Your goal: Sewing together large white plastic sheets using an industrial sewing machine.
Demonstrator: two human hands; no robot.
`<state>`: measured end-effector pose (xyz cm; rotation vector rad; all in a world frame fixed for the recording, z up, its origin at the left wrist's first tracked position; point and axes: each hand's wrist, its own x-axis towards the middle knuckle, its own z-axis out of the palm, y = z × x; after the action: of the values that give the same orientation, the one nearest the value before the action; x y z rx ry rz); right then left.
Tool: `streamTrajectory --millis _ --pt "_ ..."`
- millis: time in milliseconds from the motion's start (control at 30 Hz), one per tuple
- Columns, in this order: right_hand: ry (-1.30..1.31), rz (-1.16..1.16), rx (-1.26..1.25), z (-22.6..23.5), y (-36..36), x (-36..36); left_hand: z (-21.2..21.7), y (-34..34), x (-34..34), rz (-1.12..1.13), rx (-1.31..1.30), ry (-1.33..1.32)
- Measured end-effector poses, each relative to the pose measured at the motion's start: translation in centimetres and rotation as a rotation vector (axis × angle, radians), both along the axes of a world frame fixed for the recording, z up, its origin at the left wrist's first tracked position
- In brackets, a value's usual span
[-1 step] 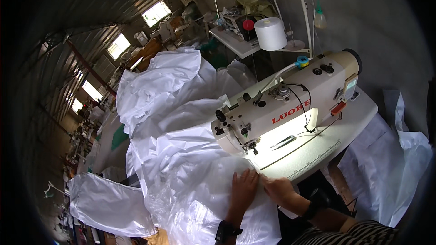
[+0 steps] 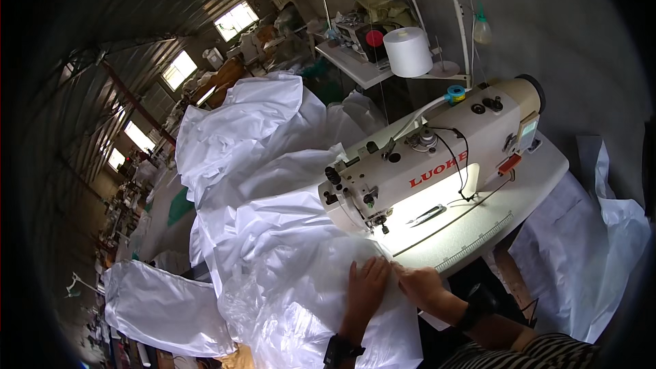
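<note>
A heap of thin white sheeting (image 2: 273,232), glossy and partly see-through near me, spreads over the left of the sewing machine (image 2: 424,157) and runs up to its needle area. My left hand (image 2: 367,285) lies on the sheeting just in front of the needle, fingers stretched out and pressing down. Close beside it, my right hand (image 2: 421,288) is closed, pinching the sheeting's right edge between thumb and fingers. The needle tip and presser foot are hard to make out in the glare. Small thread snips (image 2: 428,214) rest on the lit machine bed.
Behind the machine stands a large white thread cone (image 2: 407,52). More white sheeting (image 2: 567,253) hangs at the right of the machine table (image 2: 471,242). A white cloth piece (image 2: 167,307) lies at the lower left. Cluttered worktables and windows line the far left.
My left hand has shifted very slightly toward me on the sheeting. Little else differs; the right hand keeps its pinch on the edge.
</note>
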<state>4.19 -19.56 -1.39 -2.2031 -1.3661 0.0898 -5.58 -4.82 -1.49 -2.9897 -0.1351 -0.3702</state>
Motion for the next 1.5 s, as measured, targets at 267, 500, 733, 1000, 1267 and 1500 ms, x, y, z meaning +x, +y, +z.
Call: streamTrajectory --millis 267,500,733,1000,1267,1500 --pt "-0.171 0.037 -0.046 -0.2 0.6 0.2 0.4 -1.3 -1.8 -0.083 -0.143 -0.045" --pt "-0.103 0.048 0.000 0.3 0.4 -0.2 1.0 -1.3 -0.3 0.110 -0.129 -0.119" --pt "-0.087 -0.003 -0.108 0.9 0.0 -0.7 0.7 -0.8 -0.6 0.044 -0.260 -0.171" --pt "0.011 -0.001 0.013 0.3 -0.5 -0.4 0.2 -1.0 -0.2 0.094 -0.170 -0.128" --pt "-0.043 -0.034 -0.021 0.4 -0.7 -0.3 -0.7 -0.5 0.7 0.136 -0.214 -0.260" --pt "0.013 -0.042 -0.033 1.2 -1.0 -0.2 -0.7 0.2 1.2 0.192 -0.405 -0.303"
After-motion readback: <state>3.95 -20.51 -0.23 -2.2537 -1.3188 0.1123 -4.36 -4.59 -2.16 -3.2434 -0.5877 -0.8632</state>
